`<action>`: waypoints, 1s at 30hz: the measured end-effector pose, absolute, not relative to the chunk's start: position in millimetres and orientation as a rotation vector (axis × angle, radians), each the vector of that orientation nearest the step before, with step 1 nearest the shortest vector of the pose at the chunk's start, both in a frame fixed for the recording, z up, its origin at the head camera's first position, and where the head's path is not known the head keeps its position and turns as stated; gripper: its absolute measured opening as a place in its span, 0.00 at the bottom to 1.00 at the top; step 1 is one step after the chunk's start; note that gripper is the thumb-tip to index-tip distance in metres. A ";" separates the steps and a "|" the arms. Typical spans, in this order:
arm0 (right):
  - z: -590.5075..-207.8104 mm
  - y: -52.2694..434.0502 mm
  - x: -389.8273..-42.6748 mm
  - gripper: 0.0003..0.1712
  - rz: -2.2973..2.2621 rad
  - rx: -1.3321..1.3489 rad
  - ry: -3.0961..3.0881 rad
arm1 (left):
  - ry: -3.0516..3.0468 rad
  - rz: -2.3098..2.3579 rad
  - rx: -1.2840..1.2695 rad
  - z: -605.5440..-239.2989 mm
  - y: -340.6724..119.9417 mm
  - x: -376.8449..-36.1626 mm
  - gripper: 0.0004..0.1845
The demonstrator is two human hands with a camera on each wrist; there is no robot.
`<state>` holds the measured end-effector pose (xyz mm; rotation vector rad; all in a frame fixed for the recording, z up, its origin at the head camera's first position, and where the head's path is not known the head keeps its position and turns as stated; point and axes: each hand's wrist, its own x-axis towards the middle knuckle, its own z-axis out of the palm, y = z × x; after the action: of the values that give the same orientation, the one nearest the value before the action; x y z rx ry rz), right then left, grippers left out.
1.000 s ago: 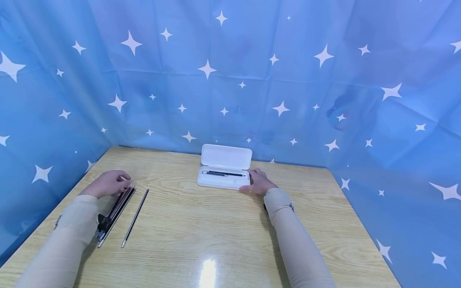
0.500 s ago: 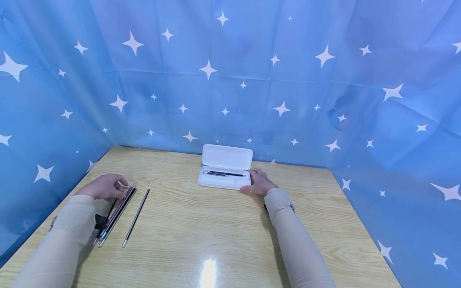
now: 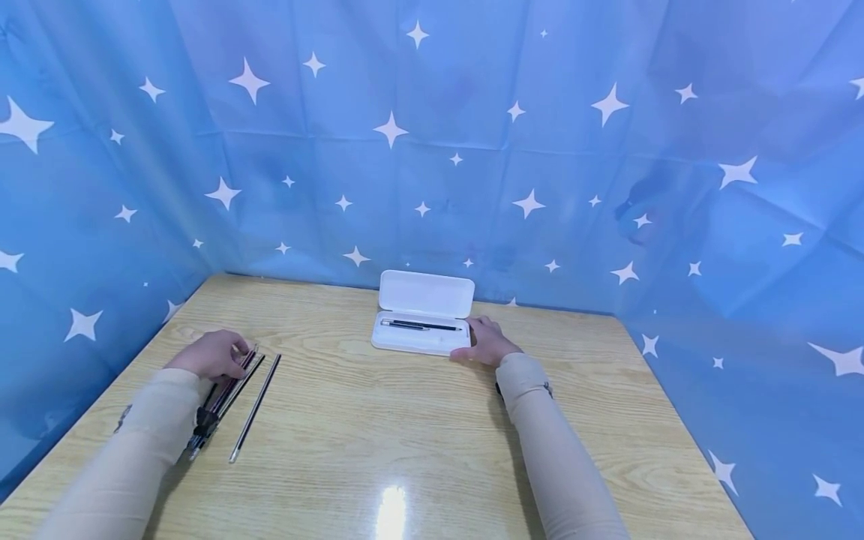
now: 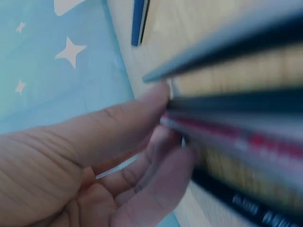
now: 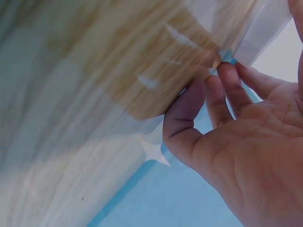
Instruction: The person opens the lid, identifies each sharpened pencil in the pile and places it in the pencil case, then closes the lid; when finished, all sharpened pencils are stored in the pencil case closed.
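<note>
At the table's left, my left hand reaches over a bundle of dark and reddish pencils. In the left wrist view, thumb and fingertips pinch the end of a pencil with pink lettering, a dark one lying close against it; blur hides exactly how many are gripped. One black pencil lies apart, just right of the bundle. Near the back edge, an open white pencil case contains a black pencil and a shorter one. My right hand holds the case's right end between thumb and fingers.
The light wooden table meets a blue star-patterned curtain at its back and sides. The case's raised lid stands close to the curtain. A black strap-like piece under the left wrist covers part of the bundle.
Over the last half second my left hand has shifted slightly right over the pencils, which have moved and spread at their far ends. The right hand and the pencil case stay put.
</note>
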<state>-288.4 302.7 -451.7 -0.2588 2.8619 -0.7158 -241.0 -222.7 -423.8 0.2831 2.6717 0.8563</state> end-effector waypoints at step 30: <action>-448.8 302.7 -287.2 0.52 -0.712 -0.284 2.867 | 2.632 0.883 0.166 -422.9 -218.0 -236.9 0.15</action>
<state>-287.2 302.7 -448.8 -0.2839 2.8670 -0.7123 -236.9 -218.0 -422.9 0.1662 2.6317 0.8835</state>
